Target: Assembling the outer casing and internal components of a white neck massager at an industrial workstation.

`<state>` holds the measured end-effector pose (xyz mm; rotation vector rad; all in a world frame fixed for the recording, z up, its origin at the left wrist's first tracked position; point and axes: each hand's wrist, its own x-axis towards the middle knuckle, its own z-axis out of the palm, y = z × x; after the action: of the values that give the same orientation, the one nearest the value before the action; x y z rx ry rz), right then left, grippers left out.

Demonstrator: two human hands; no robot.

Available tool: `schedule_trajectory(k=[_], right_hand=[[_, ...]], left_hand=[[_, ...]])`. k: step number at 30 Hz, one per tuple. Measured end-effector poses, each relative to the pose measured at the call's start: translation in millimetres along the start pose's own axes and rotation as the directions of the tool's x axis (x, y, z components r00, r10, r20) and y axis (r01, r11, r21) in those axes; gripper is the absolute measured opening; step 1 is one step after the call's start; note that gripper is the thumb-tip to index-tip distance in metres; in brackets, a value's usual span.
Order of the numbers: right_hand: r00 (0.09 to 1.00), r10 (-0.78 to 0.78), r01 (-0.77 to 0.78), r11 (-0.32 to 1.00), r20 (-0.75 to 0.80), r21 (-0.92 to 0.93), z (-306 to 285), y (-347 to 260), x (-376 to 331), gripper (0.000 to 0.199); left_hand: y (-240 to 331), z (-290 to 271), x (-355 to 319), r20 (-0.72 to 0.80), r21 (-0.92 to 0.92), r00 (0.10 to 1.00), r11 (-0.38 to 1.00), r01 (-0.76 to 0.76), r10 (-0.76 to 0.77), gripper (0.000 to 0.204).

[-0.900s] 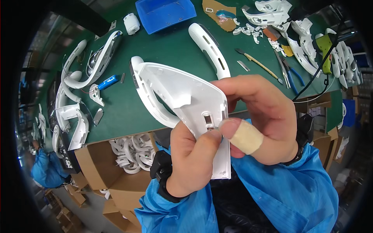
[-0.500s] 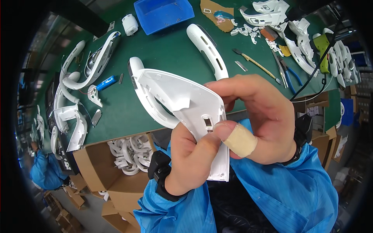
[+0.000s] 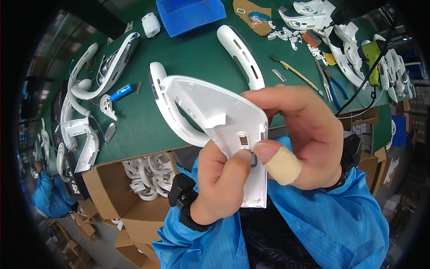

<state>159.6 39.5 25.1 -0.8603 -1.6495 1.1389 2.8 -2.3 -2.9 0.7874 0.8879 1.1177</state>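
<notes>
Mostly grn bench (image 3: 192, 58), hands (image 3: 221, 186) on wht shell (image 3: 235, 114), ctn (image 3: 107, 190) below, co-worker (image 3: 51, 193) L

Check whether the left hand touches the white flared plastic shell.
Touching. The head view shows the left hand gripping the white flared plastic shell, its thumb lying over the inner face.

A green table (image 3: 192, 54) bears a blue bin (image 3: 190, 17) and pliers (image 3: 329, 77).

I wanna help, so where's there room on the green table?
Bare tabletop shows below the blue tray, and between the blue battery and open cardboard box. White shells and blue-handled pliers crowd the right side.
</notes>
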Motion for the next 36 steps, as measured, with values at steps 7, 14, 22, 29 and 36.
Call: schedule_trajectory(k=[7,14,22,29,36], right_hand=[[0.998,0.064,-0.061,0.994,-0.026,0.090,-8.4,1.0,-0.8,0.050],[0.995,0.101,-0.098,0.986,-0.018,0.133,-10.1,3.5,0.3,0.050],[0.986,0.164,-0.153,0.963,-0.031,0.222,-3.7,4.9,2.2,0.048],[0.936,0.336,-0.352,0.876,0.106,0.331,-17.1,13.0,-16.6,0.033],[0.757,0.315,-0.643,0.514,0.572,0.568,3.2,23.2,-26.3,0.036]], left_hand=[[7.1,-6.4,-0.8,0.257,-0.346,0.954,0.908,0.237,-0.151,0.040],[4.2,-3.0,-3.2,0.265,-0.248,0.947,0.935,0.251,-0.184,0.036],[15.5,-7.0,0.2,0.237,-0.246,0.945,0.927,0.283,-0.226,0.037],[11.3,-20.6,9.8,-0.016,-0.235,0.986,0.958,-0.163,0.164,0.037],[1.0,-41.8,23.4,0.253,-0.286,0.917,0.930,-0.232,0.307,0.035]])
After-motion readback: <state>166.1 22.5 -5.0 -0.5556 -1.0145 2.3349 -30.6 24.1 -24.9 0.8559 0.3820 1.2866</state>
